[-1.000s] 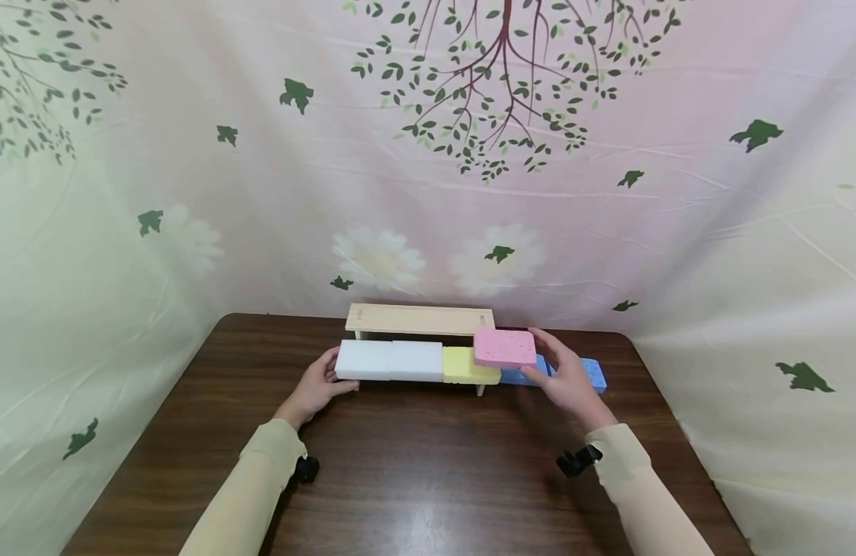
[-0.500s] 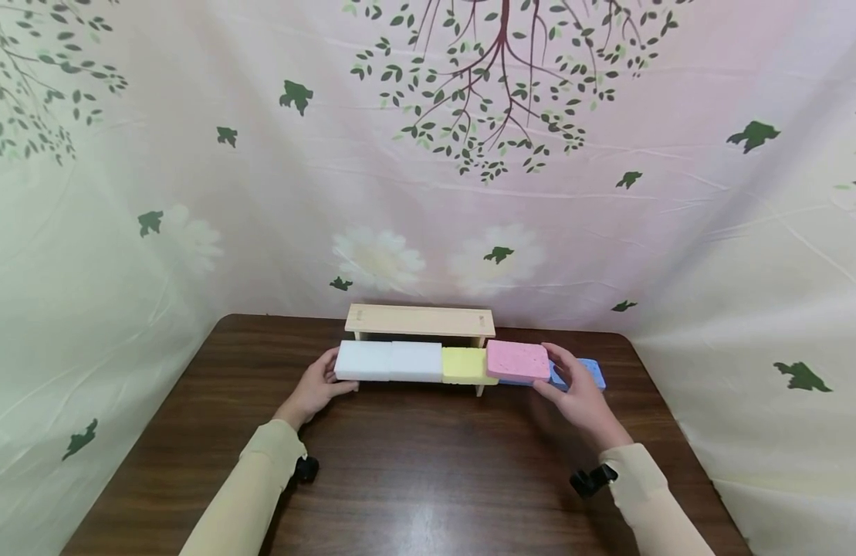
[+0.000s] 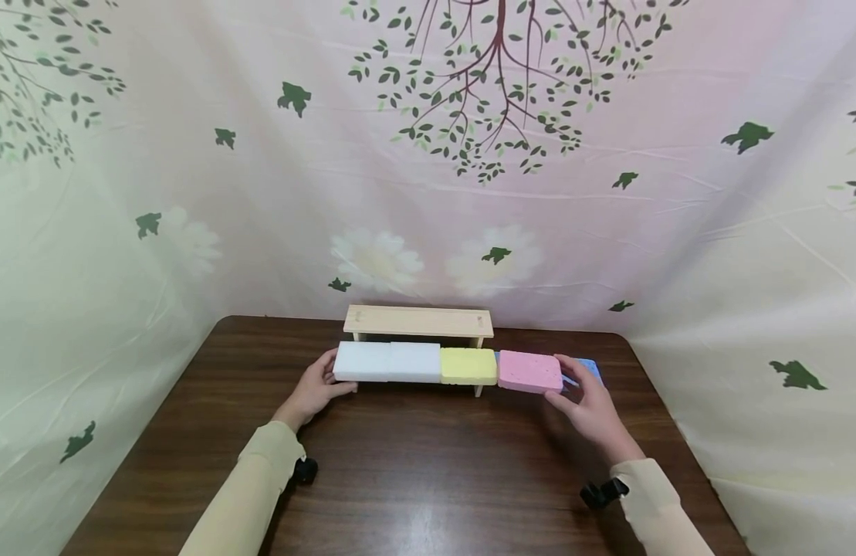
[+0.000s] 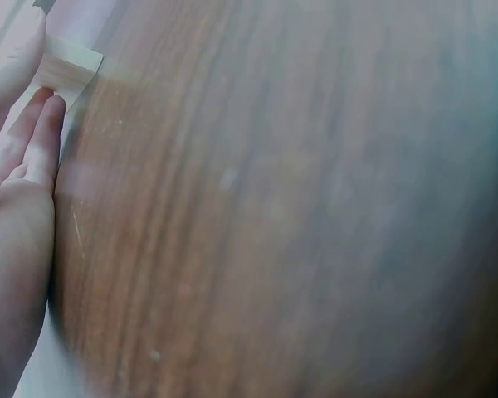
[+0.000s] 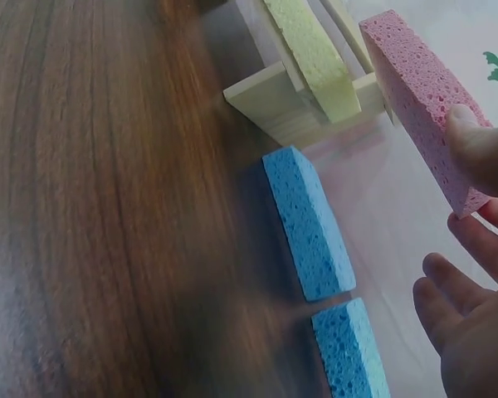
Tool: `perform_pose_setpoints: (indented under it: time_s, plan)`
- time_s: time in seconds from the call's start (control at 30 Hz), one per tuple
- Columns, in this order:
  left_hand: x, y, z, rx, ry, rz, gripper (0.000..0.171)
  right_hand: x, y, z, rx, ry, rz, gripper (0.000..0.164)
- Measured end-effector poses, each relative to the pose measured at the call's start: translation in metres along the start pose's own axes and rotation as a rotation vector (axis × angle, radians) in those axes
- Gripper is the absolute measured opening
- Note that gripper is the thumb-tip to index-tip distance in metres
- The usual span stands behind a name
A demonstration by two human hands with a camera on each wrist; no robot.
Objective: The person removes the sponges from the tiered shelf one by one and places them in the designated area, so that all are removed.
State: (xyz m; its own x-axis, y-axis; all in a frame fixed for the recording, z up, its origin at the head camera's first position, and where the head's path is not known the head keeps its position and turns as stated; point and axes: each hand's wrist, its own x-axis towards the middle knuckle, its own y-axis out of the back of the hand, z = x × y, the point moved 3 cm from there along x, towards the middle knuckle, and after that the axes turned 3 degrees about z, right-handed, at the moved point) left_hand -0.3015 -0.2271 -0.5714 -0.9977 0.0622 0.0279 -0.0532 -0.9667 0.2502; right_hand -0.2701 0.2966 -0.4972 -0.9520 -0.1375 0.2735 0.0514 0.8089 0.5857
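Holding the pink sponge (image 3: 529, 372) how?
By its right end, off the table (image 3: 421, 479). Right hand (image 3: 594, 409) has the thumb on one long edge, fingertips opposite, opened about the sponge's width. In the right wrist view, two other fingers hang clear of it.

Weight?
Light, I'd guess. Open pores, looks like dry cellulose. Crisp edges, so probably fairly stiff; damp would be softer. Not slippery, not fragile.

Grip spot OK?
I'd say so. Pinch across the width near the end leaves the other end free. Light force; a hard squeeze could dent it. Downside: far end may droop or twist.

Neighbours?
Yellow sponge (image 3: 468, 366) to its left on the wooden rack (image 3: 418, 320), overhanging the rack's end slightly. Head view makes them look touching; right wrist view shows a gap. One blue sponge (image 5: 307, 224) and another blue sponge (image 5: 350, 352) lie end to end on the table, small gap.

Left side?
Two white blocks (image 3: 361, 361) run left of the yellow. Left hand (image 3: 315, 390) is at their outer end, fingers slightly bent; can't tell if it grips block or rack.
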Motion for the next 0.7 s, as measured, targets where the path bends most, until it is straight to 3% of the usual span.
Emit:
perform_pose_setpoints:
  time_s: [0.43,0.7]
  plan:
    - [0.0,0.001,0.0,0.005,0.012,0.005,0.088,-0.021,0.004,0.016,-0.021,-0.084,-0.032,0.073]
    - [0.0,0.0,0.0,0.021,0.015,0.006,0.087,-0.03,-0.002,0.024,-0.019,-0.086,-0.047,0.071]
